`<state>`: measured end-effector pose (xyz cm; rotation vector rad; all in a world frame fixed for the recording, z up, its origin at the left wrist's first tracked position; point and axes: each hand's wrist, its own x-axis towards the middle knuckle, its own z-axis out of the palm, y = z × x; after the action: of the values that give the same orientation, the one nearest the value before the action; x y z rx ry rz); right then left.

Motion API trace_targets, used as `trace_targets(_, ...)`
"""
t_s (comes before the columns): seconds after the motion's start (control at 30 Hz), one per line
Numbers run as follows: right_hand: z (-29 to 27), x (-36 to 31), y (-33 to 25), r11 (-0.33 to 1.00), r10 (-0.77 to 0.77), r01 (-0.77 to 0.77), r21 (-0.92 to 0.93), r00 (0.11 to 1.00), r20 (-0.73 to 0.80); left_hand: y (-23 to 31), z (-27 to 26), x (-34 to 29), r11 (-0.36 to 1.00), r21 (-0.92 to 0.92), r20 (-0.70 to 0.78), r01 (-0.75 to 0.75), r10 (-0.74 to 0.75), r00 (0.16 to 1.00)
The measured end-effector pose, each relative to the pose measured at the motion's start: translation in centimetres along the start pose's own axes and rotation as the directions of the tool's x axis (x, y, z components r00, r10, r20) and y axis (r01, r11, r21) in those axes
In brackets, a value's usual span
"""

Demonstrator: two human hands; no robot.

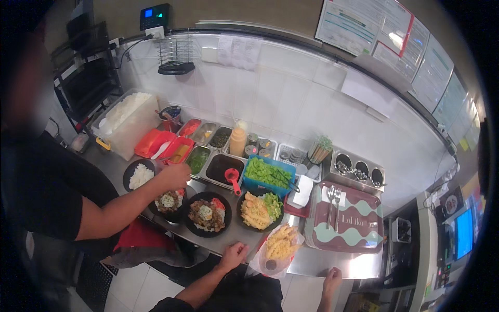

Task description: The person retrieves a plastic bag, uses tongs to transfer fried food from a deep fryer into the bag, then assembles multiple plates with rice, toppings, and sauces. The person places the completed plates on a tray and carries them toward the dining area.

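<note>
My left hand (235, 255) rests at the counter's front edge, fingers loosely bent and apart, holding nothing. Right beside it is a paper-lined basket of fried food (281, 244) with a small cup of dark sauce (271, 264). Further right, by the same edge, my right hand (332, 278) hangs loosely curled, with nothing visible in it. Behind my left hand stand a black bowl of fried cutlet and greens (258, 210) and a black bowl of meat over rice (207, 212). A co-worker's hand (176, 176) reaches over another topped bowl (169, 202).
A plastic-covered tray (343, 218) with spoon and fork lies at right. Along the wall stand a blue lettuce bin (267, 176), a sauce pan with a red ladle (232, 177), a squeeze bottle (238, 140), a cutlery holder (357, 169) and a rice tub (125, 125). The co-worker stands close at left.
</note>
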<state>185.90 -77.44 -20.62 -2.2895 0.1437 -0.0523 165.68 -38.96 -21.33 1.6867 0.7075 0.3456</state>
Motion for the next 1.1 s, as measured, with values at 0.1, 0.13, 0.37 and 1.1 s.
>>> trace_targets(0.1,2.3,3.5,2.4,0.989,-0.141,0.145,-0.007,0.948,-0.286,1.9,-0.3,0.6,1.0,-0.007,0.043,0.028,-0.027,0.999)
trace_targets(0.13,3.3,3.6,0.6,0.995,-0.095,0.086,-0.042,0.947,-0.308,2.4,-0.7,0.5,0.999,0.001,0.037,0.049,-0.049,0.998)
trace_targets(0.37,4.0,3.5,-2.6,0.936,-0.207,0.056,-0.349,0.887,-0.412,0.9,-0.5,0.7,0.993,-0.051,0.038,0.105,-0.103,0.994)
trace_targets(1.1,3.7,4.2,-1.1,0.846,-0.413,0.291,-0.448,0.887,-0.204,1.0,0.1,0.4,0.993,0.003,-0.039,0.116,-0.115,0.993)
